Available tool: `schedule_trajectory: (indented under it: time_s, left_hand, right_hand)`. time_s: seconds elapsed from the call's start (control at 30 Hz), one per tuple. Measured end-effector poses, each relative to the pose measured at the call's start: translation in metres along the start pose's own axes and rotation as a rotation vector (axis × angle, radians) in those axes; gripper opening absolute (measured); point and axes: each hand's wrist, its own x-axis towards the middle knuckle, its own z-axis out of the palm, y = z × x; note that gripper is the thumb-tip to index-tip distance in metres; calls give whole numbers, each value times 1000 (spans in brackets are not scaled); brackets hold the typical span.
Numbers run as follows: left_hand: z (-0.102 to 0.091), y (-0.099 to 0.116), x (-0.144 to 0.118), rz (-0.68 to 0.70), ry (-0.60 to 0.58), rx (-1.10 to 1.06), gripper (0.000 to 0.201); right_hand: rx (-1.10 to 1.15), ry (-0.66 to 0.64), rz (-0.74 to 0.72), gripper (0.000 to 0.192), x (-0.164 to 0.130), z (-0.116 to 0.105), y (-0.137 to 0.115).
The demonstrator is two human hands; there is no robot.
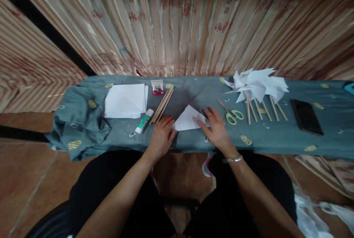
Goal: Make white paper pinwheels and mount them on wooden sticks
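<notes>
While scanning table (193,90) from left, we note paper stack (125,100), glue stick (144,121), wooden sticks (162,105). Left hand (162,136) flat, grip open, touching folded paper (189,119) edge. Right hand (217,129) pressing it (fingers spread, nothing clasped). Scissors (231,113), pinwheels (257,85), phone (306,117) farther right.

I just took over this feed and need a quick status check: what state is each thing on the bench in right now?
folded paper: folded to a triangle, pressed flat by both hands
left hand: flat on paper's left corner
right hand: flat on paper's right edge
scissors: closed, lying flat
glue stick: capped, on its side
paper stack: flat, unfolded
phone: screen dark
pinwheels: assembled, lying down
</notes>
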Motion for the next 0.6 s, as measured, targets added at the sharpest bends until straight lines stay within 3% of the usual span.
schedule_trajectory:
  time_s: [0.1,0.2,0.43,0.6]
  left_hand:
    - [3,0,3,-8,19,-27,36]
    - [1,-1,4,-19,26,-55,33]
    - [-11,5,6,-55,75,-225,13]
    - [-12,12,6,10,31,-225,16]
  right_hand:
    - [-7,-56,13,54,6,6,-8]
    - [98,-59,28,44,13,7,-9]
    - [403,36,24,13,14,-9,-11]
    - [473,91,18,10,11,-20,-13]
